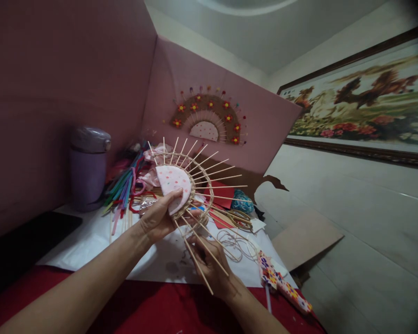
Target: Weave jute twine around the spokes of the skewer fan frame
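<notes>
My left hand (165, 215) grips a half-round piece (174, 181) covered in pale spotted cloth, thumb on its face and fingers behind. Thin wooden sticks (226, 178) fan out from its curved edge. Braided twine (211, 188) runs through the sticks in two arcs, one against the half-round and one further out. Below, my right hand (209, 262) is closed at the lower end of the outer twine arc, behind two sticks; its fingertips are partly hidden. Loose twine (235, 246) lies in loops to the right of that hand.
A finished-looking flowered fan (209, 102) hangs on the pink board. Around the white sheet (149, 269) are a purple flask (88, 169), pipe cleaners (125, 185), scissors (240, 220), blue yarn (243, 202), red paper (219, 195) and a flower-patterned glue gun (282, 283). A dark flat object (38, 241) lies left.
</notes>
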Demonstrator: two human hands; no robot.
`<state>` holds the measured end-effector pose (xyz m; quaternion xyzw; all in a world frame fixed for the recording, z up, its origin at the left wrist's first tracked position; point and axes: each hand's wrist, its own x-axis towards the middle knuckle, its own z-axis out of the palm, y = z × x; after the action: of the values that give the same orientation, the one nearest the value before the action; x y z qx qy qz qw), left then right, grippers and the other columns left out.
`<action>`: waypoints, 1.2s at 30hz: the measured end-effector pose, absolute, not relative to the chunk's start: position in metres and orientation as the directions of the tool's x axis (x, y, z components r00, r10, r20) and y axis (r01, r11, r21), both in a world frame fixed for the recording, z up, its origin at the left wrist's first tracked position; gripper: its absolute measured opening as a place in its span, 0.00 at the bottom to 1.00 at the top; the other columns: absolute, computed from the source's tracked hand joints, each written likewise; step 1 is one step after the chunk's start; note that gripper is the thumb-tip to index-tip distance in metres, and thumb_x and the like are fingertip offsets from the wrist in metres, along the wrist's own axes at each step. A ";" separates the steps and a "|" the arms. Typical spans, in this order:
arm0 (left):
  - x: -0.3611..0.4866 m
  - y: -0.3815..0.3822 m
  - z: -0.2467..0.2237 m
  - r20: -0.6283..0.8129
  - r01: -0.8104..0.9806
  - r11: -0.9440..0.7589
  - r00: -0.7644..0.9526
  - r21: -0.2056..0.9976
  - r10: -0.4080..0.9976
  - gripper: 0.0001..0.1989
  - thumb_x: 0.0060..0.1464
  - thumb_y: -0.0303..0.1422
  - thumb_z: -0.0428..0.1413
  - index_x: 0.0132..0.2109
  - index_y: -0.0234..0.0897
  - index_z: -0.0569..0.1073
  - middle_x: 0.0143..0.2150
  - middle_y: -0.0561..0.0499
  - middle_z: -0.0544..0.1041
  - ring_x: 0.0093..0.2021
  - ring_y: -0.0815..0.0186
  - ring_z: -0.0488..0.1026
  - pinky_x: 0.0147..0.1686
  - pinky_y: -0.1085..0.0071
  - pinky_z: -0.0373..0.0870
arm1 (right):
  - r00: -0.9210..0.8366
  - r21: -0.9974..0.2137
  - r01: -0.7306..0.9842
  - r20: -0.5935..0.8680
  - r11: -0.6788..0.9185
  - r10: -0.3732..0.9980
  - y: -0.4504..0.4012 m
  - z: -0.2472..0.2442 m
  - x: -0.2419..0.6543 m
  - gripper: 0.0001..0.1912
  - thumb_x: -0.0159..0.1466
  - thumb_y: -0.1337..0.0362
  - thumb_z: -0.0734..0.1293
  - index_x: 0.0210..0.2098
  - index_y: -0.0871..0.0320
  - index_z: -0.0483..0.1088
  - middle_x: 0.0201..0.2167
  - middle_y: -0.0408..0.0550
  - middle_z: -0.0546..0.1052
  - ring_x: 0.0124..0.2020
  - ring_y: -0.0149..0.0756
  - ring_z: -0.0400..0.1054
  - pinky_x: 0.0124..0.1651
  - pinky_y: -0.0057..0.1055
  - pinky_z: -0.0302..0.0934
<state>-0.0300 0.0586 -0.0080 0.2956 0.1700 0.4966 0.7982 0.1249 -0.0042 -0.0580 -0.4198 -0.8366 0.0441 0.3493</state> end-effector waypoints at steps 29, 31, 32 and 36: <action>-0.034 0.064 -0.008 0.022 -0.735 0.319 0.413 0.598 0.910 0.05 0.50 0.29 0.54 0.36 0.34 0.68 0.25 0.47 0.78 0.25 0.58 0.77 0.29 0.59 0.75 | -0.378 -0.403 0.677 0.527 0.615 0.761 -0.004 -0.057 0.124 0.08 0.61 0.70 0.57 0.30 0.57 0.66 0.23 0.42 0.71 0.23 0.29 0.62 0.28 0.24 0.53; -0.034 0.063 -0.008 0.025 -0.735 0.310 0.406 0.603 0.914 0.05 0.50 0.29 0.54 0.36 0.33 0.69 0.25 0.47 0.78 0.25 0.58 0.77 0.29 0.60 0.75 | -0.386 -0.385 0.680 0.536 0.624 0.751 -0.003 -0.057 0.124 0.08 0.61 0.70 0.57 0.30 0.57 0.66 0.24 0.43 0.71 0.23 0.29 0.63 0.29 0.24 0.54; -0.035 0.063 -0.008 0.028 -0.736 0.304 0.402 0.605 0.915 0.05 0.50 0.29 0.54 0.36 0.33 0.69 0.25 0.46 0.78 0.25 0.58 0.76 0.29 0.60 0.75 | -0.395 -0.373 0.677 0.542 0.634 0.742 -0.003 -0.057 0.125 0.08 0.62 0.70 0.57 0.31 0.57 0.67 0.24 0.43 0.72 0.24 0.29 0.64 0.29 0.25 0.54; -0.037 0.065 -0.007 0.040 -0.745 0.294 0.394 0.598 0.918 0.06 0.50 0.29 0.53 0.37 0.32 0.70 0.24 0.46 0.78 0.24 0.59 0.76 0.29 0.59 0.75 | -0.422 -0.357 0.653 0.562 0.669 0.711 -0.003 -0.058 0.127 0.07 0.62 0.69 0.57 0.34 0.57 0.66 0.28 0.45 0.73 0.27 0.31 0.66 0.32 0.25 0.56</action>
<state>-0.0369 0.0650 -0.0074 0.2736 0.1578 0.5272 0.7888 0.1272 -0.0030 -0.0582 -0.4050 -0.8420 0.0416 0.3539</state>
